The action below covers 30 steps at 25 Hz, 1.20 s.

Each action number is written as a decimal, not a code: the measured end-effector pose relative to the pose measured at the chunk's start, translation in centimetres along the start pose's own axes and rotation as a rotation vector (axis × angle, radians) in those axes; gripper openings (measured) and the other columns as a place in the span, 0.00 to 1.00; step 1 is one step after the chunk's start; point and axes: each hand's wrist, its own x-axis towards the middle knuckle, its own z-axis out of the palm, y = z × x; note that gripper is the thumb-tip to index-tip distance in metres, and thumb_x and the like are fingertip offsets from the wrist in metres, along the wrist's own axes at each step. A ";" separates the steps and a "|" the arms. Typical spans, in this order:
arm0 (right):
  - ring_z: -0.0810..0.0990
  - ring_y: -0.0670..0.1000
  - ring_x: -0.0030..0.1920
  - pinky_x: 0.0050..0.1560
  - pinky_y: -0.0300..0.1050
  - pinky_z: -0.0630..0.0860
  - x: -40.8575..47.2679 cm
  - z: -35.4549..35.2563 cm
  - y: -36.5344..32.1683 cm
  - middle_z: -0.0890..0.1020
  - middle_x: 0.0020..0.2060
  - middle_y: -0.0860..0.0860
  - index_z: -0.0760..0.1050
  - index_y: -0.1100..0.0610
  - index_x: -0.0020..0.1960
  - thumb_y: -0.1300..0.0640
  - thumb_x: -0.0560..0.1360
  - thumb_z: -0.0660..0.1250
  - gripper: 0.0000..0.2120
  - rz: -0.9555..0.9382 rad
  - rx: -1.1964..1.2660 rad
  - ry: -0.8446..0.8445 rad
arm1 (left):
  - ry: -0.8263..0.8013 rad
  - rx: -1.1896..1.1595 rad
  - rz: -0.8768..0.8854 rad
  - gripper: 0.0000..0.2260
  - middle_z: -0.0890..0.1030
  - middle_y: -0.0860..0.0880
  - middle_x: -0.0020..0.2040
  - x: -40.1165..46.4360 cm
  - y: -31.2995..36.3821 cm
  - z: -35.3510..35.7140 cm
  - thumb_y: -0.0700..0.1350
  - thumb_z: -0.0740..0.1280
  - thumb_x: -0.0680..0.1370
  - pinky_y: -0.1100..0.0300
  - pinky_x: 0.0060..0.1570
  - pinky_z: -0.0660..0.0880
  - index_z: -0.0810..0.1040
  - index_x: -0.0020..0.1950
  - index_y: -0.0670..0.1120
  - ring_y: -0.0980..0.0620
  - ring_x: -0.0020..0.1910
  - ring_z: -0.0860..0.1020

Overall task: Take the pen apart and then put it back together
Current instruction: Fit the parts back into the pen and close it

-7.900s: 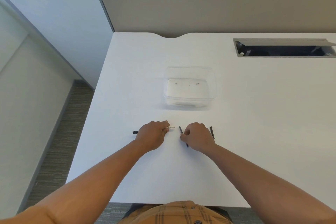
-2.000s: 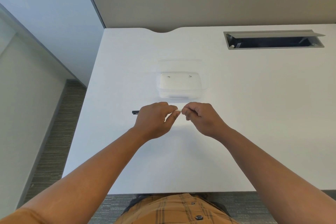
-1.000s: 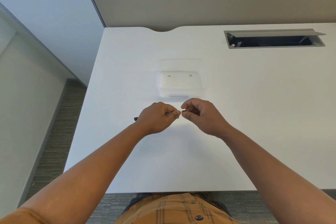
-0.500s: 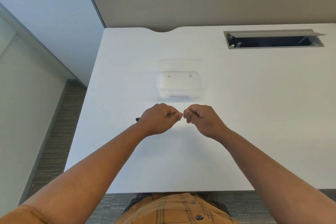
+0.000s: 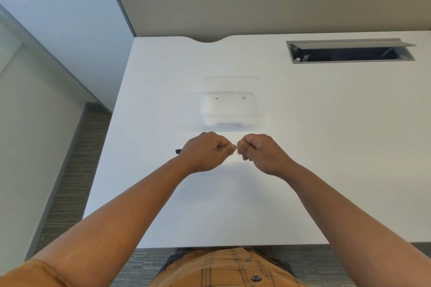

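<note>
Both hands are held together just above the white desk (image 5: 326,147), in front of the clear box. My left hand (image 5: 205,152) is closed around a black pen barrel (image 5: 178,151); only its dark end shows past the wrist, plus a short dark bit between thumb and forefinger. My right hand (image 5: 261,152) is closed on a small pale pen part (image 5: 236,146), whose tip barely shows where the two fists meet. The rest of the pen parts are hidden inside the fists.
A clear plastic box (image 5: 231,102) stands on the desk just beyond the hands. An open grey cable tray (image 5: 349,51) is set into the desk at the back right. A beige partition rises behind the desk. The desk's left edge drops to carpet.
The loose pen parts that lay on the desk 7.9 s ago are gone from it. Over the last second the fists have closed tighter and pressed together; the right fingers curled in.
</note>
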 end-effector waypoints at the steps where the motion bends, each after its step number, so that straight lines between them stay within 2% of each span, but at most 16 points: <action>1: 0.75 0.39 0.33 0.36 0.34 0.71 0.0 -0.1 0.1 0.81 0.32 0.42 0.80 0.47 0.41 0.51 0.81 0.64 0.11 -0.033 -0.009 0.026 | -0.014 -0.034 -0.008 0.16 0.83 0.60 0.38 0.0 0.0 0.0 0.63 0.61 0.78 0.60 0.35 0.74 0.83 0.44 0.56 0.60 0.34 0.78; 3: 0.74 0.41 0.33 0.36 0.32 0.71 -0.2 -0.4 0.3 0.82 0.34 0.43 0.81 0.48 0.43 0.56 0.79 0.68 0.07 -0.127 0.032 0.092 | -0.040 -0.081 -0.013 0.15 0.86 0.57 0.46 0.2 0.2 -0.1 0.64 0.61 0.78 0.54 0.47 0.80 0.84 0.44 0.58 0.54 0.45 0.83; 6: 0.77 0.44 0.37 0.40 0.35 0.73 -0.1 -0.5 0.6 0.84 0.38 0.45 0.82 0.50 0.45 0.60 0.78 0.69 0.07 -0.225 -0.001 0.133 | -0.058 -0.110 0.000 0.16 0.86 0.55 0.48 0.2 0.4 -0.3 0.64 0.61 0.77 0.49 0.53 0.80 0.84 0.44 0.58 0.48 0.49 0.83; 8: 0.76 0.49 0.38 0.40 0.41 0.73 -0.1 -0.3 0.5 0.82 0.37 0.48 0.81 0.53 0.45 0.60 0.79 0.67 0.06 -0.284 -0.105 0.170 | -0.047 -0.138 0.005 0.15 0.86 0.57 0.47 0.2 0.4 -0.3 0.64 0.62 0.76 0.49 0.52 0.80 0.85 0.43 0.58 0.49 0.49 0.83; 10: 0.74 0.50 0.38 0.39 0.44 0.71 -0.2 0.1 0.4 0.80 0.36 0.50 0.78 0.55 0.44 0.61 0.80 0.65 0.07 -0.317 -0.211 0.195 | -0.030 -0.129 0.000 0.15 0.86 0.58 0.45 0.3 0.4 -0.2 0.64 0.61 0.76 0.52 0.47 0.81 0.84 0.42 0.59 0.50 0.45 0.83; 11: 0.72 0.50 0.37 0.39 0.44 0.70 -0.3 0.3 0.3 0.79 0.36 0.49 0.76 0.54 0.43 0.61 0.81 0.63 0.09 -0.294 -0.223 0.188 | -0.022 -0.105 -0.004 0.15 0.86 0.59 0.44 0.3 0.4 -0.2 0.64 0.61 0.76 0.55 0.41 0.79 0.84 0.42 0.60 0.53 0.41 0.82; 13: 0.69 0.48 0.34 0.37 0.43 0.68 -0.3 0.4 0.1 0.76 0.33 0.47 0.74 0.53 0.40 0.57 0.82 0.60 0.12 -0.120 -0.099 0.111 | -0.004 -0.037 -0.006 0.15 0.84 0.61 0.41 0.2 0.6 0.0 0.64 0.61 0.77 0.60 0.35 0.73 0.83 0.42 0.60 0.58 0.33 0.79; 15: 0.68 0.47 0.32 0.36 0.44 0.67 -0.4 0.4 -0.2 0.74 0.30 0.45 0.74 0.51 0.38 0.51 0.83 0.58 0.16 0.070 0.075 0.009 | -0.020 -0.013 0.000 0.16 0.85 0.59 0.41 0.2 0.6 0.3 0.64 0.61 0.77 0.60 0.37 0.75 0.83 0.43 0.58 0.56 0.36 0.80; 16: 0.69 0.47 0.31 0.36 0.44 0.68 -0.3 0.3 -0.1 0.74 0.30 0.45 0.75 0.51 0.38 0.50 0.83 0.58 0.16 0.101 0.102 -0.013 | -0.036 -0.028 -0.004 0.16 0.85 0.58 0.42 0.2 0.6 0.4 0.64 0.61 0.77 0.58 0.40 0.77 0.84 0.43 0.58 0.53 0.39 0.82; 20: 0.72 0.42 0.32 0.35 0.33 0.71 -0.2 0.0 0.2 0.80 0.34 0.41 0.79 0.48 0.43 0.55 0.81 0.66 0.09 -0.062 0.045 0.109 | -0.056 -0.120 -0.020 0.15 0.86 0.56 0.46 0.5 0.6 0.0 0.62 0.62 0.78 0.51 0.50 0.80 0.85 0.42 0.57 0.48 0.47 0.83; 23: 0.71 0.43 0.32 0.35 0.34 0.69 -0.2 0.0 0.5 0.78 0.32 0.40 0.78 0.50 0.43 0.59 0.79 0.68 0.08 -0.204 -0.046 0.178 | -0.062 -0.199 0.001 0.15 0.86 0.57 0.45 0.5 1.0 -0.2 0.61 0.63 0.77 0.49 0.51 0.79 0.85 0.42 0.55 0.48 0.48 0.83; 24: 0.71 0.44 0.33 0.35 0.35 0.68 -0.3 0.0 0.5 0.78 0.32 0.41 0.77 0.49 0.42 0.59 0.80 0.67 0.09 -0.231 -0.097 0.193 | -0.060 -0.204 0.000 0.15 0.86 0.55 0.44 0.5 1.0 -0.3 0.62 0.63 0.77 0.49 0.49 0.79 0.85 0.42 0.56 0.48 0.46 0.82; 26: 0.70 0.43 0.32 0.33 0.36 0.67 -0.3 0.3 0.4 0.76 0.30 0.41 0.76 0.46 0.38 0.57 0.80 0.65 0.13 -0.187 -0.077 0.185 | -0.052 -0.153 0.006 0.15 0.84 0.57 0.37 0.5 1.0 -0.4 0.62 0.62 0.77 0.55 0.40 0.76 0.85 0.42 0.56 0.52 0.35 0.78; 28: 0.68 0.44 0.28 0.31 0.38 0.66 -0.5 0.4 0.0 0.74 0.26 0.41 0.74 0.48 0.34 0.52 0.81 0.62 0.16 0.000 0.120 0.089 | -0.041 -0.054 0.026 0.16 0.77 0.58 0.29 0.5 0.9 -0.3 0.62 0.61 0.78 0.60 0.34 0.71 0.84 0.43 0.56 0.56 0.27 0.71; 30: 0.66 0.47 0.26 0.32 0.42 0.65 -0.5 0.6 -0.3 0.72 0.24 0.45 0.72 0.52 0.33 0.47 0.82 0.61 0.20 0.127 0.240 0.002 | -0.044 0.011 0.038 0.16 0.73 0.57 0.27 0.5 1.0 -0.2 0.61 0.61 0.79 0.60 0.34 0.70 0.83 0.45 0.54 0.56 0.26 0.69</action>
